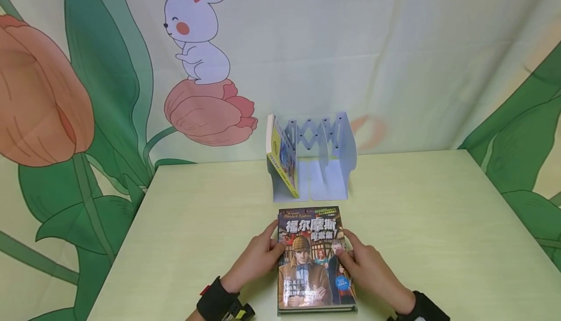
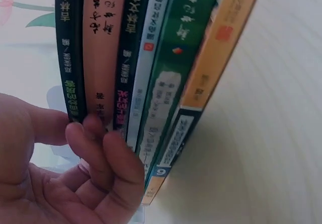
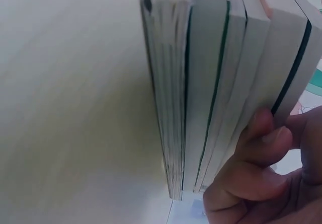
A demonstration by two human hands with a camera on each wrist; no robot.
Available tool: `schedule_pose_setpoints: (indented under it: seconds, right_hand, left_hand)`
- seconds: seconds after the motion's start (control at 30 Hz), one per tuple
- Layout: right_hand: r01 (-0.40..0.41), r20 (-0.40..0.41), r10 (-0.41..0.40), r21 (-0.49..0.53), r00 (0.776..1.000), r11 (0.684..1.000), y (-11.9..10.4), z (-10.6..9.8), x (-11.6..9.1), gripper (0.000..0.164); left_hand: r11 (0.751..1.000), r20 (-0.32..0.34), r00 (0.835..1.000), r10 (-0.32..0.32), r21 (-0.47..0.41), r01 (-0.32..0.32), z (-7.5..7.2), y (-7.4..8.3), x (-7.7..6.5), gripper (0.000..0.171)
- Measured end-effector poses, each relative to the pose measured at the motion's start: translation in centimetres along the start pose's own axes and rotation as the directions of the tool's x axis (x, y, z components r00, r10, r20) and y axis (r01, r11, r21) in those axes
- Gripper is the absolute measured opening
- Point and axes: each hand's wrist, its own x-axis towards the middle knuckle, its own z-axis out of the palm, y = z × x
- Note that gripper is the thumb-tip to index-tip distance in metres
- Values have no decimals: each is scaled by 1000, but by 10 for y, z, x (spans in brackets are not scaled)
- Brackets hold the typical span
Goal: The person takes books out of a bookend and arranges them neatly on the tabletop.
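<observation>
A stack of several books (image 2: 173, 63) lies flat on the table, covers up, in front of a bookshelf stand. On top is a detective book (image 1: 308, 267) with a man in a checked cap on its cover. My left hand (image 1: 260, 256) grips its spine side, thumb on the cover edge; the left wrist view shows curled fingers against the upper spines. My right hand (image 1: 370, 265) holds the opposite, page-edge side, thumb on the cover. In the right wrist view its fingers (image 3: 251, 176) curl against the upper page blocks (image 3: 276, 58).
Behind the stack stands a pale blue expandable book stand (image 1: 326, 187) with crisscross bars. A yellow-spined book (image 1: 282, 160) leans in its left end. The light green table (image 1: 438, 204) meets a curtain (image 1: 307, 58) printed with a rabbit and tulips.
</observation>
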Motion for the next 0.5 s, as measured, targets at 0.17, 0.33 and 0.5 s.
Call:
schedule_pose_setpoints:
  seconds: [0.17, 0.33, 0.5]
  right_hand:
    - [-24, -64, 21, -55, 998, 998, -1, -6, -1, 66]
    - [46, -192, -73, -142, 979, 989, -1, -15, 0, 70]
    - [162, -262, -208, -188, 942, 969, -4, -27, 1, 73]
  left_hand:
    - [998, -75, 997, -24, 58, 29, -4, -3, 2, 65]
    - [996, -167, 986, -1, 87, 16, -17, 3, 3, 59]
    - [993, -256, 966, 44, 120, -13, -33, 18, 3, 51]
